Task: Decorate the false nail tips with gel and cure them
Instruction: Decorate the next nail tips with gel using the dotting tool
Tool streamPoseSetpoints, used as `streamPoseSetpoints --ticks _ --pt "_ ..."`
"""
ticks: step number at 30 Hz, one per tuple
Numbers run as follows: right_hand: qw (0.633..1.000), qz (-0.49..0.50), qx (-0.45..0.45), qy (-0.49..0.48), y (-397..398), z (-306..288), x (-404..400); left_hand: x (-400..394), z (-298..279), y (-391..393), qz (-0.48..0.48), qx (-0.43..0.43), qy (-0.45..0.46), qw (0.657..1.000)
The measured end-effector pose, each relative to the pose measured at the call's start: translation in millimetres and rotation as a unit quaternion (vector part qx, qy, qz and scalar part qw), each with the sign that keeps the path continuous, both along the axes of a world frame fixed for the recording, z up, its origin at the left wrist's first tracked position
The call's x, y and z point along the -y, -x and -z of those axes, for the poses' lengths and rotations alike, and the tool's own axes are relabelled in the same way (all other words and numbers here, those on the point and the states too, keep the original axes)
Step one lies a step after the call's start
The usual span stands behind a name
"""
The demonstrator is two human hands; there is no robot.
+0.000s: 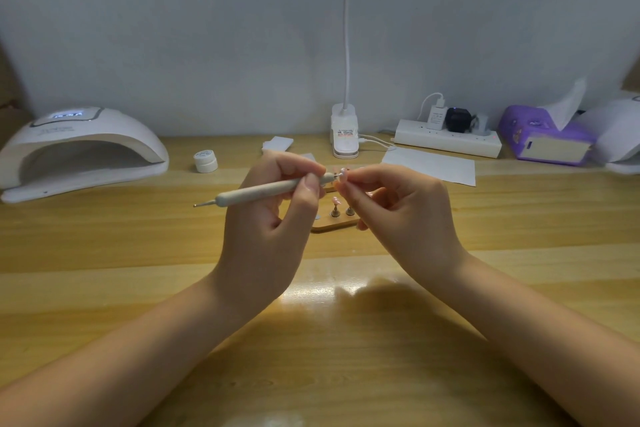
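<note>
The wooden surface runs wall to wall. At its far left corner sits the curing lamp, display lit, cut off at the left edge of view. At the far right, a purple tissue box and a power strip; a small white gel pot stands near the lamp. Over the middle, the left hand grips a dotting pen, its tip at a nail tip pinched in the right hand. The hands half hide the wooden nail stand; its pegs are hard to make out.
</note>
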State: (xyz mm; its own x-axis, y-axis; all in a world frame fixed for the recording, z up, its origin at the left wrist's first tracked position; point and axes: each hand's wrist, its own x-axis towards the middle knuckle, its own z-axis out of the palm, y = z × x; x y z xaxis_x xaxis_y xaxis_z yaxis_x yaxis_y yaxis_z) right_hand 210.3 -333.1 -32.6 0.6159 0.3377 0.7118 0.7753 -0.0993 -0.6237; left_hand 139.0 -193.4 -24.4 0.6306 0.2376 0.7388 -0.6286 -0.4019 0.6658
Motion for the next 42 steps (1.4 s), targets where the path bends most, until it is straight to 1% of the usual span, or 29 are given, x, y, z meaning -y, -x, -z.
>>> streamPoseSetpoints --ticks 14,19,29,33,42 --pt "1.000 0.005 0.003 0.001 1.4 -1.4 -0.2 0.0 0.9 0.0 0.014 -0.005 0.019 1.000" --pt "1.000 0.003 0.000 -0.002 0.5 -1.0 -0.5 -0.7 -0.7 0.3 0.012 -0.007 0.013 1.000" --pt "0.999 -0.018 -0.028 -0.018 0.7 -0.5 -1.2 -0.8 -3.9 1.1 0.030 0.036 0.035 0.998" --pt "0.997 -0.027 -0.054 -0.038 1.3 -0.8 -2.0 -0.2 -1.9 0.9 0.024 0.023 0.019 0.999" --pt "0.997 -0.027 -0.058 -0.042 2.0 -1.8 -1.5 0.2 0.7 -0.4 0.018 0.000 0.012 1.000"
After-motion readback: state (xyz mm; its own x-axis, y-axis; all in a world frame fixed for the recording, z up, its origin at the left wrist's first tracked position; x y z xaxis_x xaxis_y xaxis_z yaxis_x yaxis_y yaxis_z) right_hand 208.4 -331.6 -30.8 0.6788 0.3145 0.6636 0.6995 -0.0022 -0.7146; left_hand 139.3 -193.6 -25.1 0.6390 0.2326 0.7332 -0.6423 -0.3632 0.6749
